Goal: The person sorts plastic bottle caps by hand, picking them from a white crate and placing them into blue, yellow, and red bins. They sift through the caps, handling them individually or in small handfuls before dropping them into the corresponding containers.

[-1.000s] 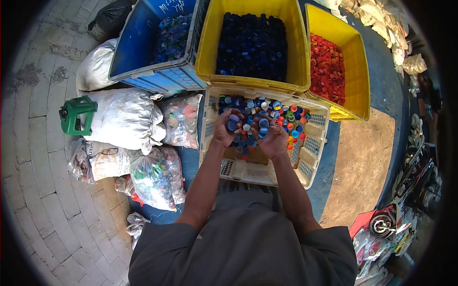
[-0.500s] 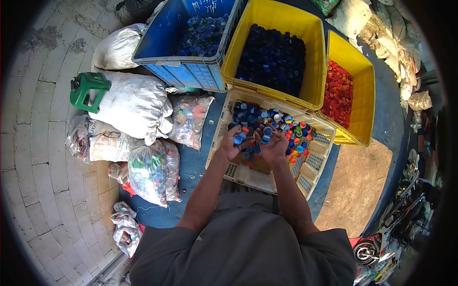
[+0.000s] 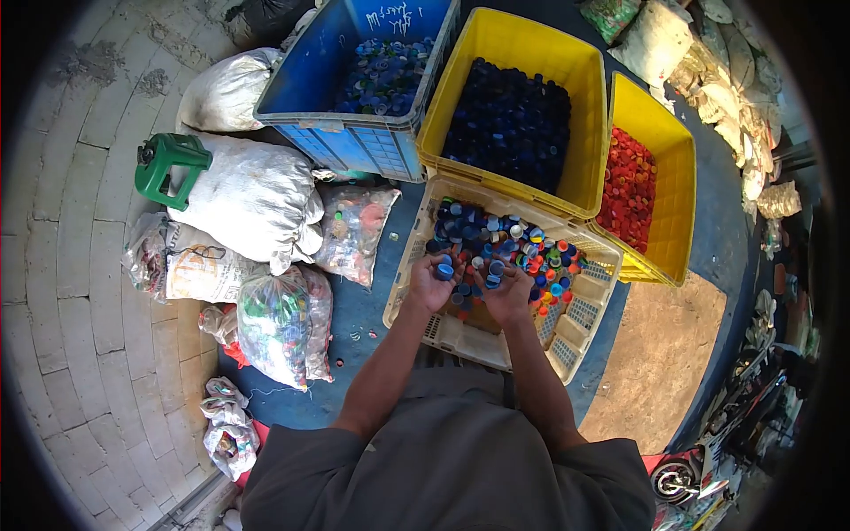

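My left hand [image 3: 428, 288] is curled around a few blue bottle caps [image 3: 444, 269], palm turned partly upward. Beside it, my right hand [image 3: 509, 301] also holds blue bottle caps [image 3: 494, 275] in bent fingers. A small gap separates the hands. Both are over a cream plastic crate [image 3: 580, 341] with slotted walls. Inside the crate lie mixed bottle caps [image 3: 478, 232], mostly dark blue toward the left and back, with orange, red, green, white and light blue ones to the right. My hands hide part of the crate's near side.
Behind the crate stand a blue bin [image 3: 354, 146] of bluish caps, a yellow bin [image 3: 505, 190] of dark blue caps and another yellow bin [image 3: 668, 177] of red caps. White sacks [image 3: 252, 190], a green jerrycan [image 3: 188, 157] and clear bags [image 3: 274, 327] are at left. Brown board [image 3: 660, 363] lies right.
The fingers of both hands have curled further round the blue caps. An orange cap by my left fingers no longer shows there. The whole view has shifted slightly.
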A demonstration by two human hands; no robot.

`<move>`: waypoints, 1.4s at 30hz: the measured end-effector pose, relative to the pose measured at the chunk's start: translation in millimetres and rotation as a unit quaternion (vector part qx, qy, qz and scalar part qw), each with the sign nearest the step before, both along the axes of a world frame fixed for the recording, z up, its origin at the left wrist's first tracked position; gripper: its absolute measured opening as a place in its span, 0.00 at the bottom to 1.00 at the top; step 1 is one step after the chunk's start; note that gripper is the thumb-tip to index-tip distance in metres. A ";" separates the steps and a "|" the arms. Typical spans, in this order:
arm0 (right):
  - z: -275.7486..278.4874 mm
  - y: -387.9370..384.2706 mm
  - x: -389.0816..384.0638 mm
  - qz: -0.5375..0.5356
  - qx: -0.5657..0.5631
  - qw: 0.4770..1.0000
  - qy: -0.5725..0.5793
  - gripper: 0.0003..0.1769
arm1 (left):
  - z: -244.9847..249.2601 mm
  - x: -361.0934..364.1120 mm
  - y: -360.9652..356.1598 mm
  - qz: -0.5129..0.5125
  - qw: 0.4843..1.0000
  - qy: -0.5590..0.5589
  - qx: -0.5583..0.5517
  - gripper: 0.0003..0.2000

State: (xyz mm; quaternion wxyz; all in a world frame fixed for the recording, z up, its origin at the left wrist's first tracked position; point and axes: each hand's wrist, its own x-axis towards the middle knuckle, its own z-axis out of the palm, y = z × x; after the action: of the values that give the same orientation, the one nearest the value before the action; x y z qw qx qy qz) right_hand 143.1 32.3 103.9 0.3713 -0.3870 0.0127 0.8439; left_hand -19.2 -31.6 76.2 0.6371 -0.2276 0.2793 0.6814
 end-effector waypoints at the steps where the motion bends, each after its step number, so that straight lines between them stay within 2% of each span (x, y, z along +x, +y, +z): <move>1: -10.7 -1.3 -0.8 0.009 -0.014 1.000 -0.019 0.19 | -3.8 0.6 -3.1 0.004 1.000 -0.012 -0.002 0.10; 3: -15.4 -4.9 -4.0 0.019 -0.036 0.998 -0.051 0.13 | -17.2 4.1 -10.1 0.009 0.999 -0.007 -0.037 0.09; 7: -25.4 -18.3 -10.1 0.024 -0.064 0.995 -0.069 0.11 | -29.1 10.9 -26.0 0.010 0.992 -0.030 -0.125 0.08; 10: -27.0 -14.0 -28.9 0.034 -0.068 0.993 -0.095 0.11 | -22.5 12.0 -28.3 0.034 0.993 -0.008 -0.113 0.08; 11: -26.5 -8.6 -38.0 0.038 -0.077 0.991 -0.103 0.12 | -21.1 6.7 -21.5 0.051 0.990 -0.037 -0.125 0.09; 13: -23.2 9.9 -63.2 0.077 -0.050 0.992 -0.086 0.12 | 14.2 -18.1 6.6 0.059 0.993 -0.002 -0.101 0.11; 14: -17.1 31.1 -86.7 0.059 -0.038 0.995 -0.070 0.14 | 30.6 -37.6 26.2 0.064 0.994 0.015 -0.090 0.12; 15: 27.7 54.1 -117.9 0.049 0.030 0.996 -0.067 0.17 | 32.6 -65.9 53.9 0.095 0.994 0.007 -0.047 0.18; 16: 60.2 80.7 -139.8 0.063 0.113 0.991 0.043 0.22 | 99.5 -90.0 75.3 0.138 0.989 0.048 -0.003 0.25; 17: 102.8 108.8 -160.5 0.090 0.116 0.984 0.105 0.17 | 129.4 -123.7 93.0 0.138 0.986 0.019 0.093 0.27; 18: 154.4 123.5 -176.9 0.093 0.128 0.983 0.092 0.19 | 176.6 -142.5 104.7 0.170 0.974 0.039 0.145 0.36; 19: 191.7 131.2 -187.7 0.094 0.140 0.983 0.078 0.21 | 224.4 -156.4 109.2 0.179 0.973 0.055 0.132 0.40; 20: 205.0 138.1 -193.7 0.085 0.163 0.981 0.067 0.22 | 254.4 -165.6 109.5 0.187 0.973 0.070 0.119 0.44; 23: 214.7 152.5 -192.3 0.058 0.215 0.974 0.039 0.25 | 267.7 -176.8 101.9 0.191 0.960 0.123 0.166 0.49; 26: 181.0 139.6 -163.7 0.042 0.212 0.976 0.020 0.25 | 217.0 -168.7 85.9 0.147 0.963 0.160 0.160 0.45; 28: 141.4 128.8 -141.6 0.044 0.176 0.983 0.003 0.24 | 170.7 -152.0 73.2 0.140 0.972 0.152 0.114 0.32; 30: 95.2 112.0 -117.0 0.051 0.156 0.986 -0.020 0.24 | 128.0 -126.7 58.0 0.142 0.976 0.115 0.117 0.21; 34: 29.7 63.1 -68.7 0.094 0.097 0.986 -0.096 0.22 | 68.3 -62.9 28.4 0.065 0.994 0.091 0.005 0.17; 36: -3.3 38.8 -44.9 0.114 0.072 0.983 -0.124 0.21 | 30.7 -35.2 10.4 0.009 0.996 0.084 -0.007 0.16; 42: -48.7 -6.0 -2.6 0.195 0.066 0.956 -0.211 0.20 | -24.4 22.3 -26.5 -0.105 0.980 0.093 -0.141 0.11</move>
State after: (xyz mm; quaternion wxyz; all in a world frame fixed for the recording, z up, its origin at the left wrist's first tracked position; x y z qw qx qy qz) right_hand 140.6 26.3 55.2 0.2189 -0.5261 -0.1974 0.7977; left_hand 3.1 -58.1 51.8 0.6376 -0.2205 0.4528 0.5829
